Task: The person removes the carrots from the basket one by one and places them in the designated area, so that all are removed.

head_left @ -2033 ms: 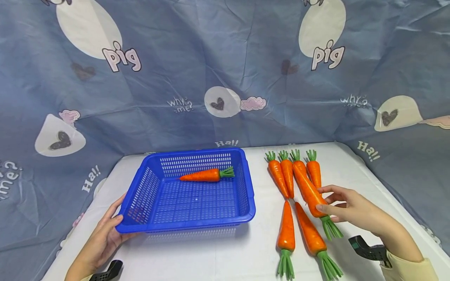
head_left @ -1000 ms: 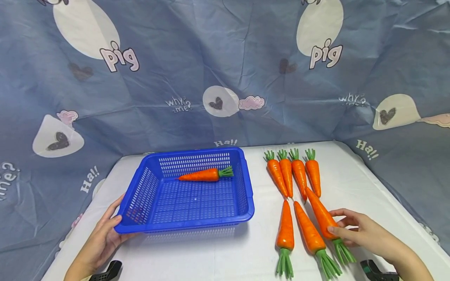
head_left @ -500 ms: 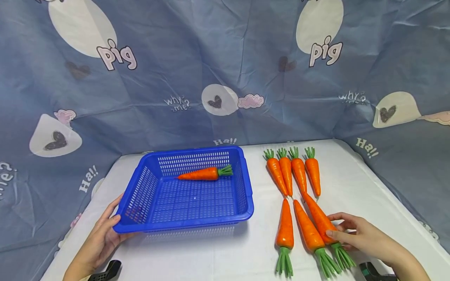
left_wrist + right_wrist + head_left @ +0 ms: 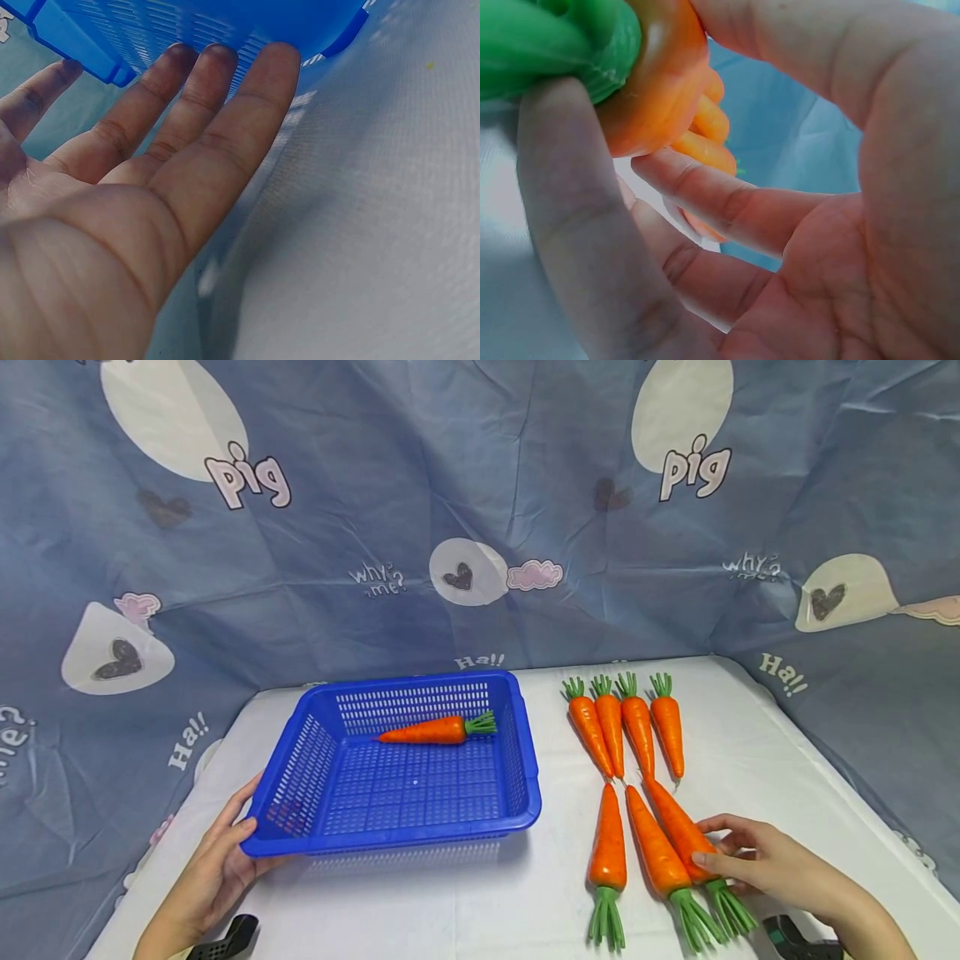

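My left hand (image 4: 213, 868) holds the left front corner of a blue plastic basket (image 4: 390, 838), thumb at the rim and fingertips against its slotted wall (image 4: 214, 30). One carrot (image 4: 427, 731) lies inside, green top to the right. My right hand (image 4: 780, 864) has its thumb and fingers on both sides of another carrot (image 4: 675, 821) near its leafy end; this shows up close as an orange body (image 4: 667, 67) with a green top (image 4: 562, 45). The held carrot lies slanted beside a second carrot (image 4: 654, 843), with a third carrot (image 4: 608, 847) left of that.
Behind them several carrots form a back row (image 4: 637, 731), green tops pointing away. A white cloth (image 4: 375, 910) covers the table. A blue printed curtain (image 4: 360, 510) hangs at the back and along both sides.
My right hand has brought its carrot from over the back row towards the front right and down beside the front carrots, shifting slightly left at the end. My left hand stays at the basket.
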A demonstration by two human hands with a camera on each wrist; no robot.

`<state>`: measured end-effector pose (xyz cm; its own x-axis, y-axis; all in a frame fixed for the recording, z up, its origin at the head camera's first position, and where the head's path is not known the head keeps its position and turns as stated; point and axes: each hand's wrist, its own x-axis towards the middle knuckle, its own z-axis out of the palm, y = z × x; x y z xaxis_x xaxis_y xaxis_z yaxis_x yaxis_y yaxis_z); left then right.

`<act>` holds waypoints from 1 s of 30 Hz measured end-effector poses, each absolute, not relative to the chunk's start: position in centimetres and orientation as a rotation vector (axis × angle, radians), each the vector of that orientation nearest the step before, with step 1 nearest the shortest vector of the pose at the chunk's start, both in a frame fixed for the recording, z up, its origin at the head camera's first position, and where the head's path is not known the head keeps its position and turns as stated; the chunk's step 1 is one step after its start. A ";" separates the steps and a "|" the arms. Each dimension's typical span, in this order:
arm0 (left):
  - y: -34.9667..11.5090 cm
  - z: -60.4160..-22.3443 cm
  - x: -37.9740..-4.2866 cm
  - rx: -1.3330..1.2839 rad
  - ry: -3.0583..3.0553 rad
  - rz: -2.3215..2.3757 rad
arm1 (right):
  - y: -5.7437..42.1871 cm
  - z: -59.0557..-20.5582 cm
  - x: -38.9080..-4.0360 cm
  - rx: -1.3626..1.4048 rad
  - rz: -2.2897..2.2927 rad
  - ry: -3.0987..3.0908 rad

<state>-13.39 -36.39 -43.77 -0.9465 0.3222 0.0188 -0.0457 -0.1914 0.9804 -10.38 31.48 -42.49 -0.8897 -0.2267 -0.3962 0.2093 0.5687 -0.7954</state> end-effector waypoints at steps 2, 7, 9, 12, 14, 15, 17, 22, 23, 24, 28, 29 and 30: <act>-36.4 -43.8 -13.4 0.317 1.821 2.234 | 31.4 -42.4 -10.5 0.001 -1.261 2.344; -36.4 -43.9 -13.4 0.314 1.818 2.235 | 31.3 -42.4 -10.8 0.000 -1.239 2.349; -36.5 -43.9 -13.4 0.323 1.820 2.233 | 31.3 -42.4 -10.8 -0.003 -1.236 2.352; -36.5 -43.9 -13.4 0.335 1.819 2.231 | 31.2 -42.4 -10.9 0.009 -1.232 2.354; -36.5 -43.9 -13.4 0.340 1.815 2.233 | 31.1 -42.4 -11.0 0.011 -1.232 2.355; -36.5 -43.9 -13.4 0.346 1.813 2.235 | 31.1 -42.4 -11.0 0.009 -1.235 2.354; -36.5 -44.0 -13.4 0.369 1.795 2.246 | 31.0 -42.4 -11.1 0.009 -1.231 2.358; -36.5 -44.1 -13.5 0.407 1.768 2.261 | 30.9 -42.3 -11.2 0.020 -1.219 2.366; -36.5 -44.1 -13.5 0.402 1.771 2.258 | 30.9 -42.3 -11.1 0.018 -1.215 2.370; -36.5 -44.1 -13.5 0.394 1.778 2.254 | 30.9 -42.2 -11.2 0.024 -1.215 2.367; -36.4 -43.9 -13.4 0.359 1.811 2.236 | 31.3 -42.2 -11.1 -0.002 -1.215 2.365; -36.4 -43.9 -13.4 0.353 1.815 2.233 | 31.3 -42.2 -11.1 -0.012 -1.215 2.363; -36.4 -43.8 -13.4 0.349 1.817 2.232 | 31.4 -42.2 -11.1 -0.011 -1.215 2.358</act>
